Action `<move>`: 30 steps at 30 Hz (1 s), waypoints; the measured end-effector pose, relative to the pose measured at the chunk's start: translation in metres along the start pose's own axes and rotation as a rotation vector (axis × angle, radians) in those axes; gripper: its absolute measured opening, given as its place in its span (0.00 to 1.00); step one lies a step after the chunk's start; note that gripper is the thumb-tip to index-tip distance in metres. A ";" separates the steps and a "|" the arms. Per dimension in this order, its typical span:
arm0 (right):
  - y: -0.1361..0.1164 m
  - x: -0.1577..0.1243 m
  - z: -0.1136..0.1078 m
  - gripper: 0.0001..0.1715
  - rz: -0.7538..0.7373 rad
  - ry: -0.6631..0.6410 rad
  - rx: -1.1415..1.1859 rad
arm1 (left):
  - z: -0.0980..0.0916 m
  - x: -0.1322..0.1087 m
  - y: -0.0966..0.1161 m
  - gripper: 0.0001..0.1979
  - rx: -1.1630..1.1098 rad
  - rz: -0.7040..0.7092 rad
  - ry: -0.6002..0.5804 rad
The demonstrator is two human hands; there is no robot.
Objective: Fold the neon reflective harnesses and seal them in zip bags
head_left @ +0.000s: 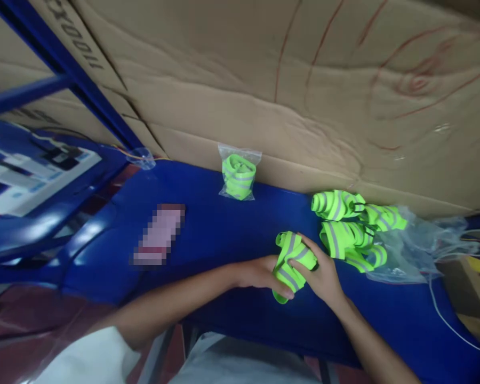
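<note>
Reflective strap bundle (291, 273): neon yellow-green, silver-grey bands, rolled loosely, lower end curling out.
Left hand (259, 273): gripping the bundle's left side.
Right hand (325, 276): closed around its right side, thumb across the front.
Bundle's place: between both hands, over the blue tabletop (208, 229).

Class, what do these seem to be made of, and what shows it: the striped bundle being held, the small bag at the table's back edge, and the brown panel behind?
Striped bundle: probably matte fabric, folding softly, with smoother grey bands, perhaps reflective.
Small bag: clear, glossy plastic film; the green roll shows through.
Brown panel: likely cardboard, dull and papery, with long creases.
</note>
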State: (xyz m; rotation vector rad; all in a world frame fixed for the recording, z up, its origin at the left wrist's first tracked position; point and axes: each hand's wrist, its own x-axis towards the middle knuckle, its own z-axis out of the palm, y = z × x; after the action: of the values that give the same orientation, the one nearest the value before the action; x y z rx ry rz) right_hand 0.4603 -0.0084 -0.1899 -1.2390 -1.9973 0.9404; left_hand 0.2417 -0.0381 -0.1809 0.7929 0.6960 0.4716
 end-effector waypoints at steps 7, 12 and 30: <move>-0.014 0.004 0.005 0.33 0.111 0.174 0.299 | 0.005 0.004 0.008 0.17 0.087 0.114 0.130; -0.017 0.000 0.002 0.32 0.135 0.160 0.257 | -0.007 0.004 0.006 0.10 0.180 0.120 0.065; -0.036 -0.004 0.003 0.39 0.460 -0.066 0.697 | 0.005 0.008 -0.002 0.55 0.218 0.581 0.363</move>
State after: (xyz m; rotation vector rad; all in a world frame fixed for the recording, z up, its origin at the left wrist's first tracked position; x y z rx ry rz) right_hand 0.4414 -0.0244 -0.1626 -1.2601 -1.2378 1.7282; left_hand 0.2508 -0.0369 -0.1831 1.1347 0.8587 1.0990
